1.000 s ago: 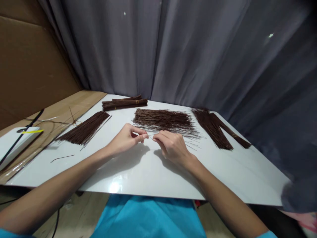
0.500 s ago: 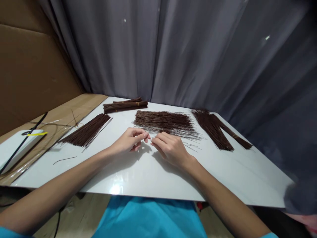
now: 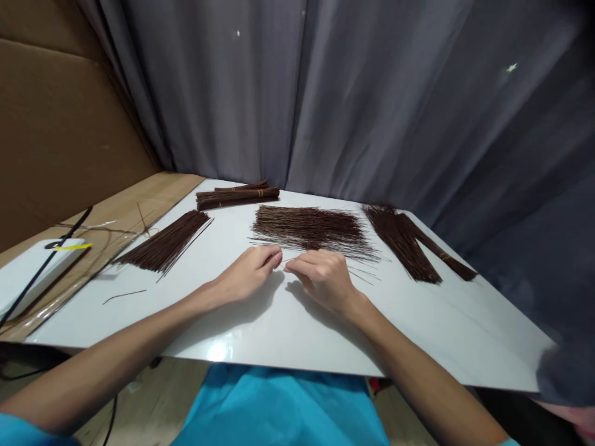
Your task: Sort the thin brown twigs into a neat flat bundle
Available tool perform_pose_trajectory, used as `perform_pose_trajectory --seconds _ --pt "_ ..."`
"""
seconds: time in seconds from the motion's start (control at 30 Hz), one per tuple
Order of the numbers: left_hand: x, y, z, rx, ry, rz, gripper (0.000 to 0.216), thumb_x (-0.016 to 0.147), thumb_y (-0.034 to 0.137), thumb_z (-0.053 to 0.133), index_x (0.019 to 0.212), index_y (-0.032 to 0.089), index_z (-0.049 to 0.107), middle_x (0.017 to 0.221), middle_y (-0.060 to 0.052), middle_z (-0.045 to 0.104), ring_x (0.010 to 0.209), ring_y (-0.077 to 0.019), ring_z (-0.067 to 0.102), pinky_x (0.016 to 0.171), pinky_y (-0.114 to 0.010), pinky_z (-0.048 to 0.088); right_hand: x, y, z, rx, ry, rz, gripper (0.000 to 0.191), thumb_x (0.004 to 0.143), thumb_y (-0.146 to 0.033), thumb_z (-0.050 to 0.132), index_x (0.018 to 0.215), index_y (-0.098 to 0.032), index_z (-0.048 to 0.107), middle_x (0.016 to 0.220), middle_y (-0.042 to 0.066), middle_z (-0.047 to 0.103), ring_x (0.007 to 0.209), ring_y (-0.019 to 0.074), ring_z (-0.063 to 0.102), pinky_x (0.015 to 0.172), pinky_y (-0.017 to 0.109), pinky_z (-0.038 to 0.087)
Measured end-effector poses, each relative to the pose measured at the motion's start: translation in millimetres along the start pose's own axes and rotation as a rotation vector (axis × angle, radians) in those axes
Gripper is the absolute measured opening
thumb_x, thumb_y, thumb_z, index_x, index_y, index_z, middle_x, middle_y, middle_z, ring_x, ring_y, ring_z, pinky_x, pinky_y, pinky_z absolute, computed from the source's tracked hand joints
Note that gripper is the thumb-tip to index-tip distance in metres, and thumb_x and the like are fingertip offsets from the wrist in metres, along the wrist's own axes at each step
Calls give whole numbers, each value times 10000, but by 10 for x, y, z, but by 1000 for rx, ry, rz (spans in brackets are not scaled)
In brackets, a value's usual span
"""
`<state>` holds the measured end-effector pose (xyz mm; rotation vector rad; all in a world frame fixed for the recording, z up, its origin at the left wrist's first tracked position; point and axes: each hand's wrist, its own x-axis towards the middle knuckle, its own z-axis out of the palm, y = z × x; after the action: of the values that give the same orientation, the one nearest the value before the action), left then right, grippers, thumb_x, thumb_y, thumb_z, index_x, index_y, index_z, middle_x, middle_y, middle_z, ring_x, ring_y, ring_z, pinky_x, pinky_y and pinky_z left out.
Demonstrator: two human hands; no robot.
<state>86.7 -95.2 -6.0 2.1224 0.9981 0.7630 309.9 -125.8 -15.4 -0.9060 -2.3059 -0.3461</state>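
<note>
My left hand [image 3: 253, 271] and my right hand [image 3: 323, 275] are close together over the front middle of the white table, both closed in a pinch. Between their fingertips runs a thin brown stick [image 3: 284, 261], mostly hidden by the fingers. Just beyond the hands lies a loose pile of thin brown sticks [image 3: 309, 227], with a few strays at its near right side. Left of my left hand, a fanned bunch of brown sticks [image 3: 167, 244] rests on the table. One single bent stick [image 3: 124, 296] lies nearer the left edge.
Tied bundles [image 3: 237, 197] lie at the back left, and more dark bunches [image 3: 404, 244] at the right. A white box-like object [image 3: 39, 275] with a black strap sits on cardboard at the left. A grey curtain [image 3: 279, 93] hangs behind the table [image 3: 465, 334].
The fingers of my left hand have curled in and the hand has turned knuckles up. My right hand keeps its pinch nearly in place. The view has shifted slightly.
</note>
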Motion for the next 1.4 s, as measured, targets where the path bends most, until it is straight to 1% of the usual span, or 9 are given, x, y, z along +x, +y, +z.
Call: perform_pose_trajectory --seconds 0.3,0.4,0.53,0.67,0.77,0.9,1.03,1.13,1.4 --pt "-46 80 -55 42 -82 5 336 1102 415 373 829 222 403 770 1 518 696 -179 453 657 -333 313 -1 99 -70 139 117 119 269 1038 -408 737 869 -208 800 791 10 817 653 152 688 675 324 396" --pt "-73 87 -48 128 -131 23 253 1100 354 355 883 230 396 745 15 498 660 -172 441 650 -327 295 -8 142 -72 165 103 117 277 1038 -419 734 872 -208 803 793 11 818 666 153 699 674 318 397" --pt "-81 56 -25 200 -122 28 215 1108 359 332 945 242 408 691 28 468 610 -174 444 642 -324 277 -22 177 -55 167 77 151 283 1031 -441 738 877 -213 803 828 12 823 666 153 687 682 310 404" --pt "-73 -20 -7 312 -115 87 29 1010 237 446 982 245 448 697 18 484 604 -179 434 635 -322 266 -23 170 -50 153 29 195 249 1029 -422 741 895 -223 806 856 10 826 670 154 682 687 305 408" --pt "-69 -67 1 385 -122 105 128 916 162 505 1013 245 495 701 11 493 599 -180 413 626 -322 249 -15 154 -55 136 -6 220 238 1029 -403 740 884 -226 805 845 10 822 657 155 671 691 307 410" --pt "-66 -73 15 390 -99 105 137 909 146 510 1008 237 533 693 10 482 592 -174 390 617 -325 228 -7 153 -62 156 -6 240 230 1025 -386 739 877 -224 808 838 16 822 653 163 663 696 306 417" --pt "-62 -36 26 340 -78 84 73 1019 227 463 989 231 530 688 17 486 590 -168 411 627 -323 240 -10 160 -63 195 -12 253 218 1029 -381 733 891 -231 810 856 14 827 686 171 688 693 300 417" --pt "-57 -6 27 262 -74 49 241 1106 346 374 945 229 511 671 22 485 592 -166 429 638 -321 260 -13 141 -56 193 -13 260 211 1034 -377 729 901 -231 804 867 5 828 696 163 694 690 294 409" --pt "-46 23 -3 150 -82 -10 370 1120 444 361 852 221 482 731 -11 577 674 -187 513 676 -328 321 -25 85 3 66 0 188 259 1046 -402 712 892 -204 774 842 35 802 732 181 684 733 318 399"
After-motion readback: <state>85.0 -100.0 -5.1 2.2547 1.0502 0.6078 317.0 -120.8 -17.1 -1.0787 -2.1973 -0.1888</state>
